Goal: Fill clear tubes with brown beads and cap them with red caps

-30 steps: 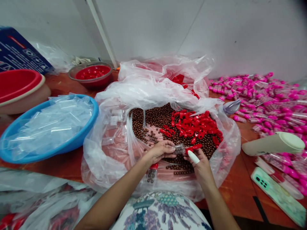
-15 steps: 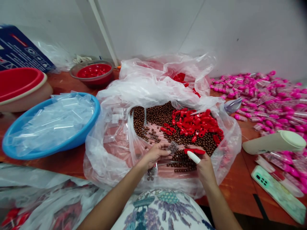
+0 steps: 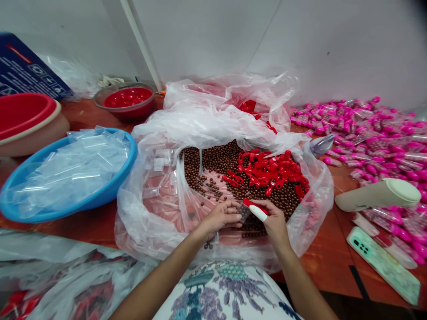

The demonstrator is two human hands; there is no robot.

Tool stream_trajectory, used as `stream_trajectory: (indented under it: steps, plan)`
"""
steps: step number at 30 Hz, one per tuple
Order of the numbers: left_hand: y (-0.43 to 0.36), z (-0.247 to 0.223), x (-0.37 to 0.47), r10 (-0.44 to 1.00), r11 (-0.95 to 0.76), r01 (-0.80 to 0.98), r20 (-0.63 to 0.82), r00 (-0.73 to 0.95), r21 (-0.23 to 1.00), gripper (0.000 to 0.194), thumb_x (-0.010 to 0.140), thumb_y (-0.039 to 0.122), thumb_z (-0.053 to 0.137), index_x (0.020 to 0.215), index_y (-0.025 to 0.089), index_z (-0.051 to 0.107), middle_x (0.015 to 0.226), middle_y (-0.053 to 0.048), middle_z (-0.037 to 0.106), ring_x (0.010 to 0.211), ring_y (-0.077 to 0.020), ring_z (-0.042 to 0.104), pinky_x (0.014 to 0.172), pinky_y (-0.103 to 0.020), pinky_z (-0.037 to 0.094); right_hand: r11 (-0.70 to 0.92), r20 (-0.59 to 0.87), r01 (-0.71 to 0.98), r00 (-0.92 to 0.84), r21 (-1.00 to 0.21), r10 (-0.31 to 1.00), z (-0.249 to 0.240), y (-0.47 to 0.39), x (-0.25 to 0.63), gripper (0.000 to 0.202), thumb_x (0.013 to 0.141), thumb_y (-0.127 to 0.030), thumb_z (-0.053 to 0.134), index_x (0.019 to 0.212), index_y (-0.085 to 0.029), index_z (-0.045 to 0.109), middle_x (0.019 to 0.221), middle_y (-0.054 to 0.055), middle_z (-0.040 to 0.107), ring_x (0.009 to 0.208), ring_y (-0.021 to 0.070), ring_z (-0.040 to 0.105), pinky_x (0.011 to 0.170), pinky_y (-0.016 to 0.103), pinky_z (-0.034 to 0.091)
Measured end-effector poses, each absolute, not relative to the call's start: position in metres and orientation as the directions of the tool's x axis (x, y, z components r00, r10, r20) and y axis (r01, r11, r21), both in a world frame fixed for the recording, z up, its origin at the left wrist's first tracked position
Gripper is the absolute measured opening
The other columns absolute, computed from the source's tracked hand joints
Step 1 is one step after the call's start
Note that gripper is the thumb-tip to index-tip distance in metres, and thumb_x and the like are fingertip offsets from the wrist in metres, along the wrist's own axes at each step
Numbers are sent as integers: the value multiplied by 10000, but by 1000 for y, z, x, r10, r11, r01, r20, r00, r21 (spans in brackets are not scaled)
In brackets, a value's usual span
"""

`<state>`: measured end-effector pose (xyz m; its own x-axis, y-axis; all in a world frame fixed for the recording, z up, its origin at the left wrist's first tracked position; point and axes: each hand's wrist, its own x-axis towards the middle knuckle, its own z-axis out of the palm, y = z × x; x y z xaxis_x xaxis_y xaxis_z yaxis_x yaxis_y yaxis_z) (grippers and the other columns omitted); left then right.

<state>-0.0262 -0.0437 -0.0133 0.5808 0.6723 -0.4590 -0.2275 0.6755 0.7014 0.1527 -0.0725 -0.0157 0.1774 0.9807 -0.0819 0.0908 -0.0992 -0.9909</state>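
Note:
My left hand (image 3: pixel 222 219) is closed on a small clear plastic tube (image 3: pixel 244 213) with brown balls inside. In my right hand (image 3: pixel 275 224) is a red plastic cap (image 3: pixel 247 202), pinched under a thumb that wears a white cover (image 3: pixel 259 212). Cap and tube meet at the tube's upper end; whether the cap is seated on it I cannot tell. Both hands are over an open clear plastic bag (image 3: pixel 130 226). Loose brown balls (image 3: pixel 213 155) and a heap of red caps (image 3: pixel 267 171) lie in it, with some empty clear tubes at its left.
At left, a blue basin (image 3: pixel 132 153) holds many clear sleeves. Behind it stand red and cream basins (image 3: pixel 62 122) and a bowl of red pieces (image 3: pixel 151 100). Pink-capped tubes (image 3: pixel 376 133) cover the right side, near a beige cylinder (image 3: pixel 373 195) and a phone (image 3: pixel 383 264).
My right hand has moved left and slightly up, bringing the red cap against the clear tube. My left hand has shifted slightly right. The camera view has moved a little.

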Motion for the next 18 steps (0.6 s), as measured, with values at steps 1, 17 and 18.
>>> stream_trajectory:
  steps: [1,17,18]
  plan:
    - [-44,-13,-27,675,671,-225,-456,581,707,366,632,196,741,942,142,553,893,-53,620,782,-136,607,740,-312,518,-90,-68,137,156,-987,985,-15,-73,153,242,716,-309,665,938,-214,681,940,44,689,887,211,618,843,384,469]
    - [-49,-12,-21,742,603,-320,-365,563,731,372,616,224,754,873,145,496,762,-14,643,622,-84,566,601,-185,398,369,287,711,-240,-599,928,-18,-73,153,660,693,-336,686,1267,-179,398,1171,140,544,1074,266,529,918,417,447]
    - [-49,-12,-21,744,602,-324,-364,560,730,365,617,221,754,866,145,497,756,-10,644,618,-79,561,604,-181,389,370,285,711,-242,-598,927,-19,-73,152,641,694,-321,682,1255,-181,405,1159,135,551,1060,261,538,910,409,453]
